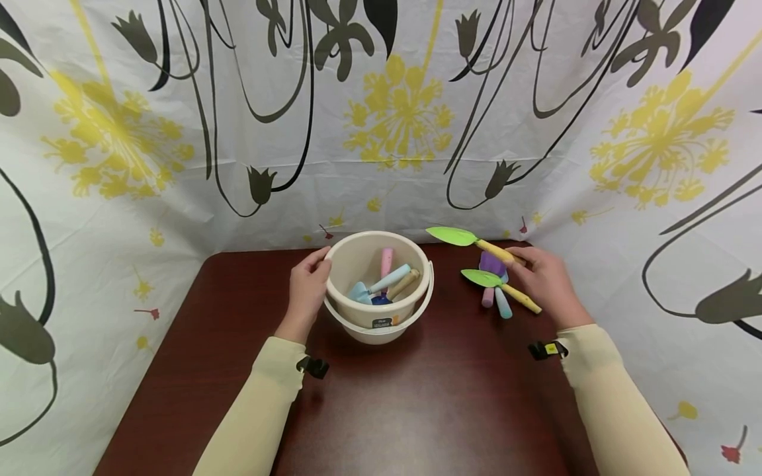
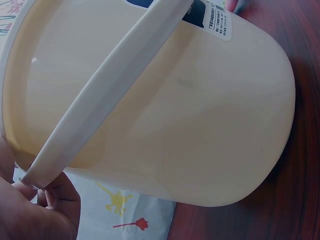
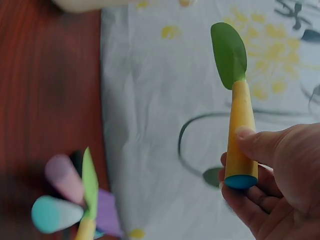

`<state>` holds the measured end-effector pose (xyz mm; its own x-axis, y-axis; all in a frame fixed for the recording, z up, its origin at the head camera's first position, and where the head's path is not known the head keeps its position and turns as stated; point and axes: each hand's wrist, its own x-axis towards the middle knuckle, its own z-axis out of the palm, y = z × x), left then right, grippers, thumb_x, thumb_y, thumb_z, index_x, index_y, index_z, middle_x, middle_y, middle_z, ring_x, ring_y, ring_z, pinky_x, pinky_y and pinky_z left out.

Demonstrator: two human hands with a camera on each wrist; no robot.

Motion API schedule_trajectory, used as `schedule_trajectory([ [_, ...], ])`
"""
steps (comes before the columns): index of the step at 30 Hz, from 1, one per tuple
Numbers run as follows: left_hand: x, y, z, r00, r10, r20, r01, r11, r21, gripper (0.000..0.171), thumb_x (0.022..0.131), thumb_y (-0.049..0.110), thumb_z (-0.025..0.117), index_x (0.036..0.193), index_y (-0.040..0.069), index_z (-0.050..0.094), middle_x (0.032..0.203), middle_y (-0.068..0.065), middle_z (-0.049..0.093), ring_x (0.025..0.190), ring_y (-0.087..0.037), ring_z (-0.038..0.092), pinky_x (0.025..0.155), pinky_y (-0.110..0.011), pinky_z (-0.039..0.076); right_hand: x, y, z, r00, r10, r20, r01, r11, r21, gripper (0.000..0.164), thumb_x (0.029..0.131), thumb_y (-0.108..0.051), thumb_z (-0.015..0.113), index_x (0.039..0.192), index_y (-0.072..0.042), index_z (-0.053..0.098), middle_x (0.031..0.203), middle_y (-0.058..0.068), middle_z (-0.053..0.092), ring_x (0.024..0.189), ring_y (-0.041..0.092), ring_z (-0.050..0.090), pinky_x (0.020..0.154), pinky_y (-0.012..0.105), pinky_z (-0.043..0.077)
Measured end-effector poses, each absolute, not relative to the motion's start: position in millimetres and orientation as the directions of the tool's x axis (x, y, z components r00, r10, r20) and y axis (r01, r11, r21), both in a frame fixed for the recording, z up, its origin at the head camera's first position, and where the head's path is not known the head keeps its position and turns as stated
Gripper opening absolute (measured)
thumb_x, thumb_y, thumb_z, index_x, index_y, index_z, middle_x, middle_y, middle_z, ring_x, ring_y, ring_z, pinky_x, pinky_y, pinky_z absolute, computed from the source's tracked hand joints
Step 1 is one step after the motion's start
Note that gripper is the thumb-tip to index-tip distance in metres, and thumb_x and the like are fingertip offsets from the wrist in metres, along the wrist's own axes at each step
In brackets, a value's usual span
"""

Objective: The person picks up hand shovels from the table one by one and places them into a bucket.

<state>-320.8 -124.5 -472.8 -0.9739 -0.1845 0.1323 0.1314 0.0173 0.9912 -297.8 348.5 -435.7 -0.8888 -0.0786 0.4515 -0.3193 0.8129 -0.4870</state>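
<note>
My left hand grips the left rim of a cream bucket, thumb and fingers at the edge where the handle joins. Inside the bucket lie a light blue hand tool, one with a pink handle and one with a tan handle. In my right hand, held up above the table, is a toy trowel with a green blade and yellow handle, pinched between thumb and fingers. Below it a second green trowel lies on a small pile of tools.
The pile holds a purple piece, a pink handle and a light blue handle. Everything stands on a dark red-brown table. A patterned white cloth hangs right behind the table's back edge and along both sides.
</note>
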Motion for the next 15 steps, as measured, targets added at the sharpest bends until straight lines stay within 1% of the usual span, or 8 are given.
schedule_trajectory([
  [3,-320,-124,-472,-0.975,-0.182,0.125,0.124,0.016,0.992,0.042,0.110,0.022,0.063,0.150,0.010,0.070,0.137,-0.016,0.071,0.125,-0.032,0.071,0.105,-0.051,0.060,-294,335,-425,-0.879,-0.116,0.463,-0.353,0.811,-0.466,0.025,0.109,-0.015,0.073,0.132,-0.007,0.080,0.113,0.014,0.078,0.087,0.029,0.065,0.072,0.039,0.050],
  [6,-320,-124,-472,-0.976,-0.181,0.121,0.121,0.015,0.993,0.042,0.110,0.022,0.063,0.150,0.009,0.070,0.138,-0.015,0.071,0.126,-0.032,0.070,0.105,-0.051,0.059,-292,322,-417,-0.863,-0.159,0.479,-0.391,0.811,-0.435,0.024,0.107,-0.012,0.075,0.130,-0.007,0.080,0.109,0.013,0.078,0.082,0.028,0.066,0.068,0.038,0.051],
  [11,-320,-124,-472,-0.975,-0.183,0.124,0.124,0.013,0.992,0.041,0.110,0.022,0.064,0.149,0.011,0.072,0.139,-0.014,0.071,0.126,-0.031,0.070,0.105,-0.050,0.059,-291,306,-411,-0.837,-0.210,0.505,-0.442,0.803,-0.400,0.024,0.105,-0.010,0.077,0.128,-0.007,0.081,0.114,0.012,0.079,0.087,0.027,0.071,0.072,0.041,0.055],
  [15,-320,-124,-472,-0.975,-0.185,0.121,0.120,0.015,0.993,0.041,0.110,0.021,0.064,0.149,0.012,0.072,0.141,-0.013,0.071,0.126,-0.030,0.070,0.105,-0.049,0.059,-292,296,-409,-0.838,-0.228,0.496,-0.461,0.783,-0.418,0.023,0.105,-0.012,0.078,0.127,-0.007,0.081,0.115,0.010,0.079,0.089,0.025,0.070,0.074,0.038,0.055],
])
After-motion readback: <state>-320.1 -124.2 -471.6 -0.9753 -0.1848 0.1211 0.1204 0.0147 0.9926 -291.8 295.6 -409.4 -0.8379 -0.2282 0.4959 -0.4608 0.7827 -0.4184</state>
